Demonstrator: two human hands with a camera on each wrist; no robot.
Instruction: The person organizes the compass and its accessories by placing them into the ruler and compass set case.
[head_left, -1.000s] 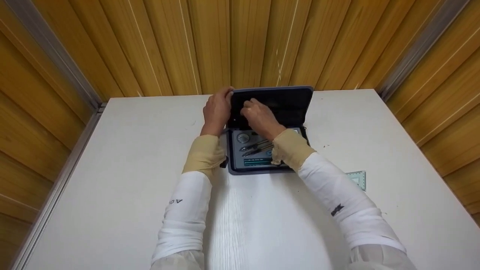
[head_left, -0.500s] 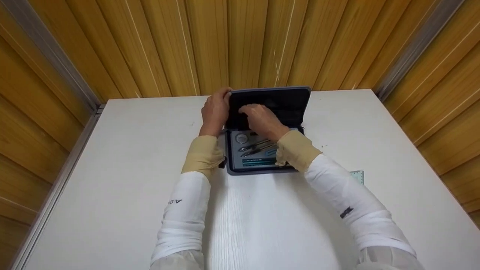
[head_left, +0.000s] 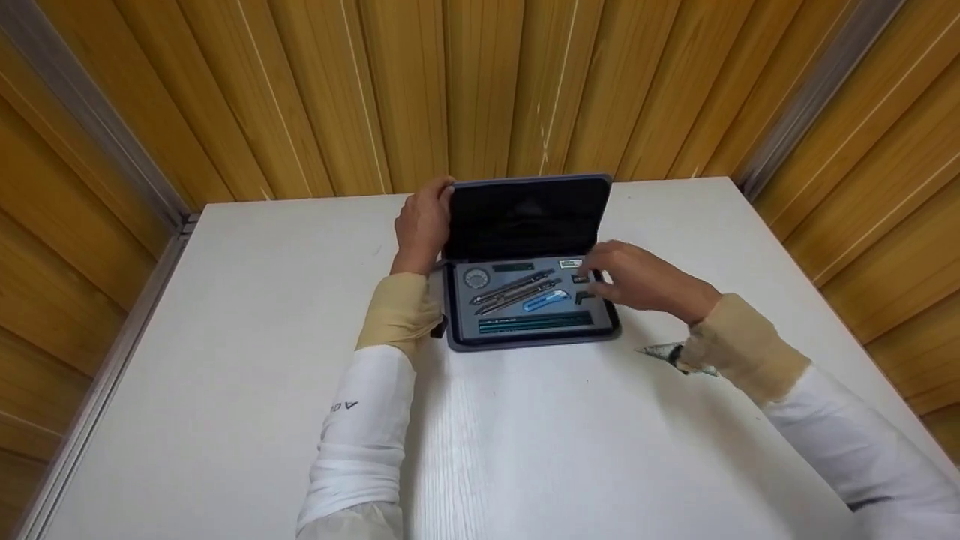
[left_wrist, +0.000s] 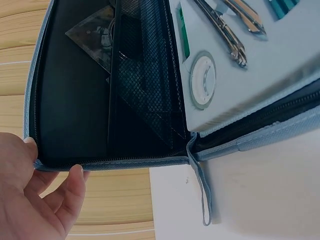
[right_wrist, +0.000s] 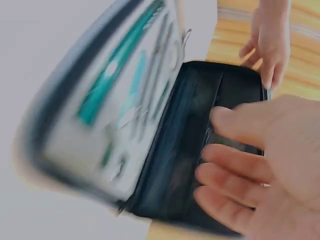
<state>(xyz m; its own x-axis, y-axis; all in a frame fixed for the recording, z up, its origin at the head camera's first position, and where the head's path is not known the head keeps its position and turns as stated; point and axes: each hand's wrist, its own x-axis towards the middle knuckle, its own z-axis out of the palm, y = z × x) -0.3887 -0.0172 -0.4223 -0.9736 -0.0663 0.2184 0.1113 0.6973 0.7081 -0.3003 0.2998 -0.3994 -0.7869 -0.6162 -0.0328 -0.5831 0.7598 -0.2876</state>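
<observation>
A zip-up drawing-instrument case lies unfolded on the table, its dark lid (head_left: 529, 217) standing up at the back. My left hand (head_left: 422, 225) pinches the lid's upper left corner between thumb and fingers. Over the right side of the grey insert (head_left: 463, 319) hovers my right hand (head_left: 637, 276); its fingers look relaxed and hold nothing in the right wrist view. Set in the insert are two metal compasses (head_left: 517, 292), a round dial-like piece (head_left: 475, 278), a light-blue tool (head_left: 546, 301) and dark-green pencils or tubes (head_left: 536, 322). A clear set square (left_wrist: 92, 37) sticks out of the lid's mesh pocket (left_wrist: 145, 75).
Beneath my right cuff lies another clear ruler-like piece (head_left: 660, 349) on the white table (head_left: 285, 315), partly hidden. A zip-pull loop (left_wrist: 206, 200) hangs at the case's hinge. Wood-patterned panels (head_left: 480, 90) rise behind the table's far edge.
My right hand has moved from inside the lid to the right, over the insert's right edge, uncovering the lid and tools. My left hand stays on the lid corner.
</observation>
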